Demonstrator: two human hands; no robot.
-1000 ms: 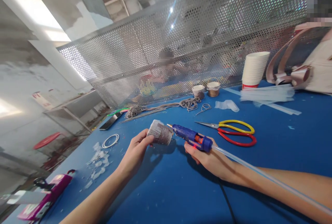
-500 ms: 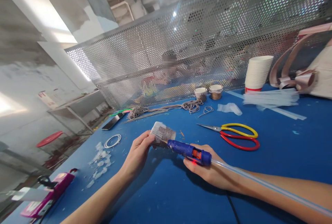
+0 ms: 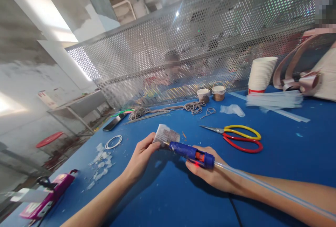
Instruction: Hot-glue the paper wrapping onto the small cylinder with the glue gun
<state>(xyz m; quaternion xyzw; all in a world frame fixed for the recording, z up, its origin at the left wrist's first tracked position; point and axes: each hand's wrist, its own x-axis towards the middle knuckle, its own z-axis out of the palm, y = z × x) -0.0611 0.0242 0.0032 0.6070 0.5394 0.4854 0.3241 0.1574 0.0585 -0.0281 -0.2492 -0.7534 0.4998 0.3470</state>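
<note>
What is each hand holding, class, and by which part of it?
The left hand grips a small cup by its pale end. The right hand holds a blue glue gun beneath its body, apparently by the handle, which the hand hides.

No text, brand or number can be read with certainty here. The white box (image 3: 51, 98) at the far left carries some red marks (they are too small and blurred for reading). On the magenta power strip (image 3: 57, 189) there is a pale patch, maybe a print, which is also not legible. On the blue glue gun (image 3: 181, 149) I cannot make out any letter.
</note>
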